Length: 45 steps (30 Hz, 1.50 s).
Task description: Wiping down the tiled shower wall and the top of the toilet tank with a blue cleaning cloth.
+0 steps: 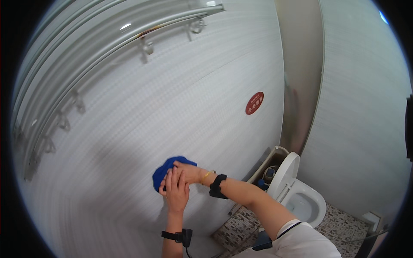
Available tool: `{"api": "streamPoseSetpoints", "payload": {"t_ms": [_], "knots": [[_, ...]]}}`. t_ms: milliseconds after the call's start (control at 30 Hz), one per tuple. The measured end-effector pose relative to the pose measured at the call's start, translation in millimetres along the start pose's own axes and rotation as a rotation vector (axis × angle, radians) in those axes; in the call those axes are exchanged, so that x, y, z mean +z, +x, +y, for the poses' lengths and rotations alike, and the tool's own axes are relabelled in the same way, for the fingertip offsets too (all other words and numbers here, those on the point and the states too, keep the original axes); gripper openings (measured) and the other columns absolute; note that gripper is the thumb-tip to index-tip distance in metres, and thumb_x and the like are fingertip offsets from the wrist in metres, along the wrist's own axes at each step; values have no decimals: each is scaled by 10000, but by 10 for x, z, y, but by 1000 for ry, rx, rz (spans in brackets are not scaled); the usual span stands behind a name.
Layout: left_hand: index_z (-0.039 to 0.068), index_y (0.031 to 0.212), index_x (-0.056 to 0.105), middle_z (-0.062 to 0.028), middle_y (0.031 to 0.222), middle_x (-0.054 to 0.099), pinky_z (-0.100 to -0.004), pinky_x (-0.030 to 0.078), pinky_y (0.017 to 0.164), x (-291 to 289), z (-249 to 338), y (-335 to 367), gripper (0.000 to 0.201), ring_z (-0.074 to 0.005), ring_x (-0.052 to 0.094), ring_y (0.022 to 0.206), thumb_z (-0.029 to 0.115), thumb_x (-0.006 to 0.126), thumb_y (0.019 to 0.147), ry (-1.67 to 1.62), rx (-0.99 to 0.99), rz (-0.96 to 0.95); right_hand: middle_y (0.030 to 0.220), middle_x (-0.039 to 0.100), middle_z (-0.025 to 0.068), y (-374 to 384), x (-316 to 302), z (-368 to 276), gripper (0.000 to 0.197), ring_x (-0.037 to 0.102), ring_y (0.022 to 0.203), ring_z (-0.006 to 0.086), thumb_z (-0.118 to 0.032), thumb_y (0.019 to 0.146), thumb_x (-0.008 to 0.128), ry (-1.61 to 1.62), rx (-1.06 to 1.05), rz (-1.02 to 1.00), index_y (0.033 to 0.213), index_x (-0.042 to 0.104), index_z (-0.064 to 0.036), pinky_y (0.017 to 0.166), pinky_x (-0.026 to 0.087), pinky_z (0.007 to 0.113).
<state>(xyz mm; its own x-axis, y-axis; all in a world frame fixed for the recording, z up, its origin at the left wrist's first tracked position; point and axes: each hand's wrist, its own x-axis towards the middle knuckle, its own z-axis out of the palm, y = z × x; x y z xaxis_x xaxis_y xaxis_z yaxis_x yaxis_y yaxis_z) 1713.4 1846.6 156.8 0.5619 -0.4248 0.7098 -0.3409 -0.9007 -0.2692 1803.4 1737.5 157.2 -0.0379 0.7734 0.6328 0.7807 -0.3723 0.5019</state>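
Observation:
A bunched blue cloth is pressed against the pale wall in front of me. My right hand lies over it, reaching in from the right with its fingers partly hidden. Across those fingers and the cloth rests my left hand, coming up from below with its fingers fairly straight and pointing upward. A black strap circles each forearm, and a yellow bracelet sits at my right wrist.
Up at the left, a metal towel rack with several hooks juts from the wall. A red oval sticker is on the wall. At the lower right stand a white toilet with its lid raised and an open cistern above patterned floor tiles.

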Motion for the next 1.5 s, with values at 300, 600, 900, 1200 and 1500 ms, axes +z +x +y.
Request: {"api": "streamPoseSetpoints", "payload": {"t_ms": [300, 600, 900, 1200, 1500], "knots": [[102, 1139, 508, -17, 1281, 407, -413, 204, 900, 89, 593, 2132, 475, -145, 325, 1208, 267, 602, 704, -88, 402, 82, 1122, 484, 37, -521, -693, 1417, 346, 424, 1066, 198, -325, 790, 439, -186, 535, 197, 1100, 480, -176, 885, 237, 554], [76, 1152, 483, -34, 1129, 495, -370, 274, 876, 564, 1214, 2877, 490, -156, 392, 1124, 299, 587, 728, -17, 611, 112, 1306, 295, 157, -876, -293, 1925, 522, 245, 1210, 328, -265, 822, 491, 333, 630, 1257, 1267, 315, -58, 997, 149, 472], [111, 987, 596, 5, 1106, 537, -376, 251, 862, 510, 766, 1503, 276, -122, 417, 1118, 195, 575, 725, -91, 592, 14, 1371, 206, 190, -858, 821, 356, 554, 144, 1275, 352, -240, 830, 457, 583, 980, 1169, 1307, 272, -27, 987, 196, 526], [166, 970, 615, 22, 1247, 454, -416, 219, 850, 569, 290, 104, 260, -122, 355, 1150, 190, 578, 713, -29, 340, -165, 1058, 507, 32, -860, 681, -502, 365, 451, 974, 260, -313, 793, 460, 652, 670, 434, 1132, 470, -179, 824, 288, 510], [119, 1010, 568, -15, 1258, 435, -407, 260, 854, 1098, 1068, 1163, 308, -154, 344, 1189, 250, 586, 732, -222, 542, -389, 1269, 382, 81, -1390, 551, 129, 448, 327, 1166, 291, -312, 803, 464, 133, 932, 382, 1200, 409, -110, 959, 177, 531]]}}
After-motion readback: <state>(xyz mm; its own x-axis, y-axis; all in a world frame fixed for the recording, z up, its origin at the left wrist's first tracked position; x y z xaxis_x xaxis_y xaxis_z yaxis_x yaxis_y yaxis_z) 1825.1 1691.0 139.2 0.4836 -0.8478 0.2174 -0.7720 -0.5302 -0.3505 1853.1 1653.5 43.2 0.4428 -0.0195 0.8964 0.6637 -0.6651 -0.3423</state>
